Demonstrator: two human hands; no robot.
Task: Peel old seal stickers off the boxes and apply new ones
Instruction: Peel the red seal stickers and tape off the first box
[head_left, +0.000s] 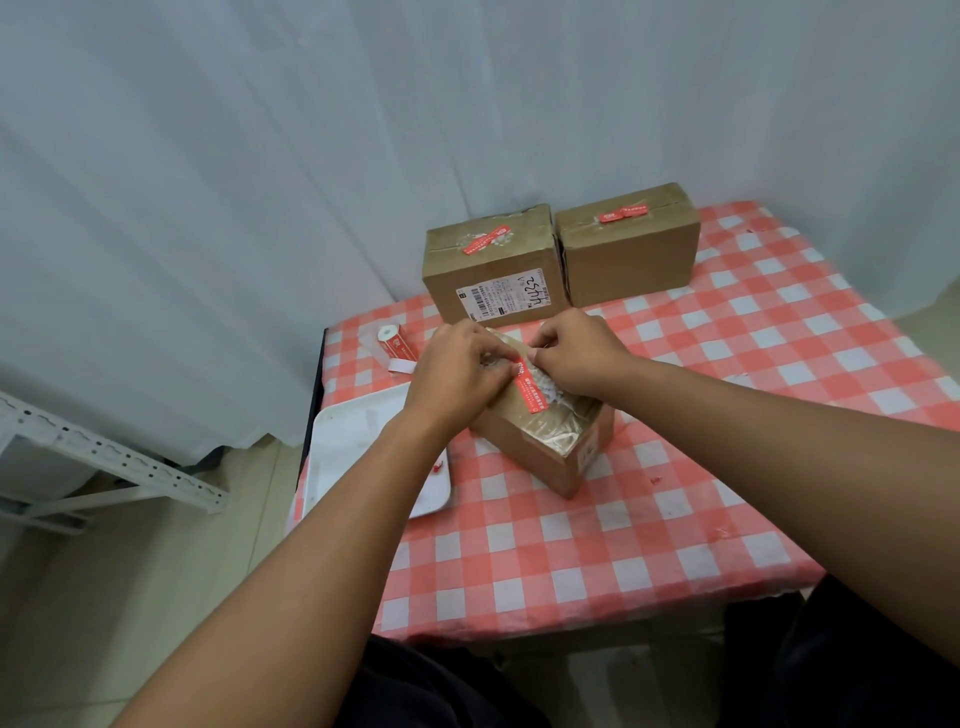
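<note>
A red seal sticker (530, 387) lies across the top of a cardboard box (540, 441) on a checked tablecloth (623, 545); the left hand (457, 371) and right hand (576, 351) pinch its upper end, near a white tray (337, 441).

Single head-worn wide-angle view, looking forward and down, close over the checked table (649, 545)

White curtain (260, 182), beige tiled floor (130, 597), checkered tablecloth (675, 493).
</note>
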